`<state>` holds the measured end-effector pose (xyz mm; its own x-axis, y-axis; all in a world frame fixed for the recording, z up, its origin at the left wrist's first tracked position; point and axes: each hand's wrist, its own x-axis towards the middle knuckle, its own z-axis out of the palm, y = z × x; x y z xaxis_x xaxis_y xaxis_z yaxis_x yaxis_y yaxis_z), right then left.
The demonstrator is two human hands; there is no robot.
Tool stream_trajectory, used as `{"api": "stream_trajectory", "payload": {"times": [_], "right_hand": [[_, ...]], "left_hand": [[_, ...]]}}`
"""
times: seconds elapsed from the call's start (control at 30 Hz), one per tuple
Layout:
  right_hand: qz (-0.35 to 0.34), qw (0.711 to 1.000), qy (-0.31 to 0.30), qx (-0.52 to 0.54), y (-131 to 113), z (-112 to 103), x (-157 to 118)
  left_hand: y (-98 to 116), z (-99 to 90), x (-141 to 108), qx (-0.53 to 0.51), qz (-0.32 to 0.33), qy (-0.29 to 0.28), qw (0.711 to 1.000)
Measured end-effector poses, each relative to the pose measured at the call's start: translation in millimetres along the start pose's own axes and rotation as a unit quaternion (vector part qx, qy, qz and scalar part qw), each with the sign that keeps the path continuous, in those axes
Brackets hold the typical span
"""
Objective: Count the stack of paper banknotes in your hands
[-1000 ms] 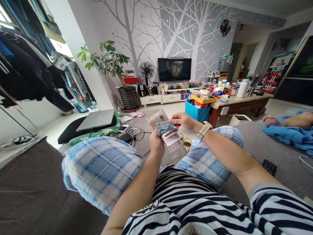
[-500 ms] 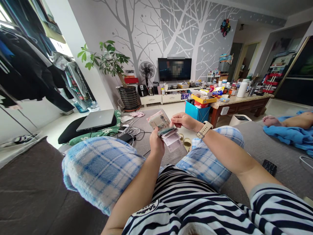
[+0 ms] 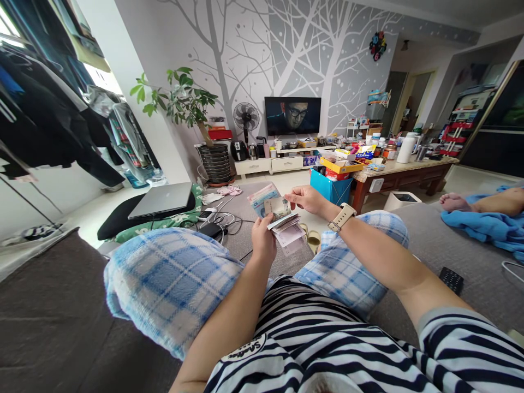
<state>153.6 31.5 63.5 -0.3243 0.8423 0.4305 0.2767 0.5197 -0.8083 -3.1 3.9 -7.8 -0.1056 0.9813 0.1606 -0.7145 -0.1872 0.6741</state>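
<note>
I sit on a grey sofa with my knees up in blue plaid trousers. My left hand grips a folded stack of banknotes between the knees. Several notes at the back of the stack stand flipped up. My right hand, with a beige watch on the wrist, pinches the top edge of one upturned note with thumb and fingers.
A closed laptop lies on a cushion to the left, with cables and a phone beside it. A remote lies on the sofa at right. Another person's foot rests on a blue blanket. A cluttered wooden table and a blue bin stand ahead.
My right hand has flipped the blue-green note from the front of the stack up and back to join the raised notes. The left hand has stayed in place.
</note>
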Motion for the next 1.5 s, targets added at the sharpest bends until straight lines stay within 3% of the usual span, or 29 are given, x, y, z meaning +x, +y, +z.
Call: {"api": "stream_trajectory", "payload": {"times": [0.37,0.6,1.5], "right_hand": [[-0.01,1.0,0.009,-0.021,0.7,0.7,0.9],[-0.022,1.0,-0.009,0.01,-1.6,1.3,-0.8],[-0.023,0.994,-0.07,0.086,0.2,2.2,-2.8]], "left_hand": [[-1.9,-1.3,2.0,0.011,0.0,-0.001,1.0],[-4.6,-2.5,5.9,-0.004,0.013,0.046,0.999],[-8.5,-6.1,11.3,-0.003,0.02,-0.007,1.0]]}}
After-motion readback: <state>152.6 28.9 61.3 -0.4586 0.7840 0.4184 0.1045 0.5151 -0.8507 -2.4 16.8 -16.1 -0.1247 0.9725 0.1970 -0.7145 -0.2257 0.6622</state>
